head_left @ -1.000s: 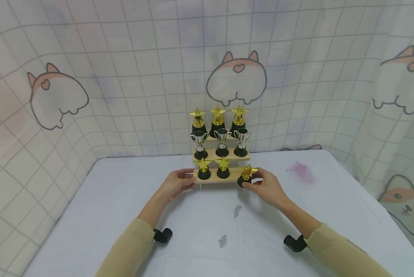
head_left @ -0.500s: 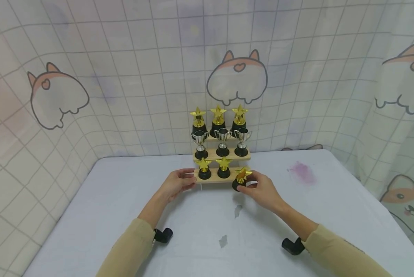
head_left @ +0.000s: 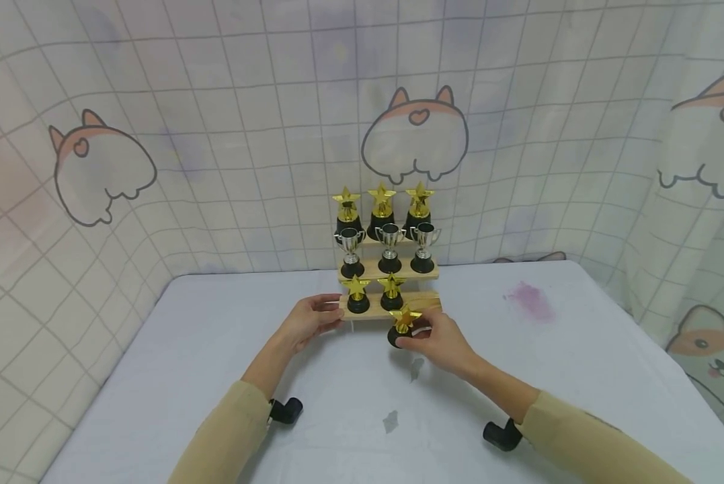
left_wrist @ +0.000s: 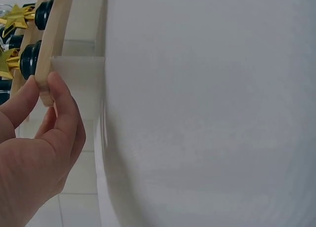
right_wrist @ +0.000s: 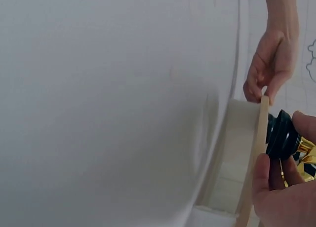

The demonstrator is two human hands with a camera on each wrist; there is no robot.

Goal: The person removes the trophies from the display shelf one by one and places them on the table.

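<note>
My right hand (head_left: pixel 439 341) grips a gold star trophy (head_left: pixel 402 325) by its black base, in front of the bottom wooden shelf (head_left: pixel 425 300). In the right wrist view the trophy's dark base (right_wrist: pixel 282 135) sits between thumb and fingers, close to the shelf edge. My left hand (head_left: pixel 307 323) pinches the left end of that shelf; the left wrist view shows thumb above and fingers below the board (left_wrist: pixel 49 52). Two star trophies, a left one (head_left: pixel 357 294) and a middle one (head_left: pixel 391 292), stand on the bottom shelf.
Silver cup trophies (head_left: pixel 389 247) stand on the middle shelf (head_left: pixel 370 271), with larger gold star trophies (head_left: pixel 382 210) on the top tier. A patterned curtain (head_left: pixel 247 168) hangs behind the white-covered table (head_left: pixel 228 309).
My right hand has carried the star trophy from the shelf's right end leftward and toward me, to in front of the middle star trophy. The left hand has stayed at the shelf end.
</note>
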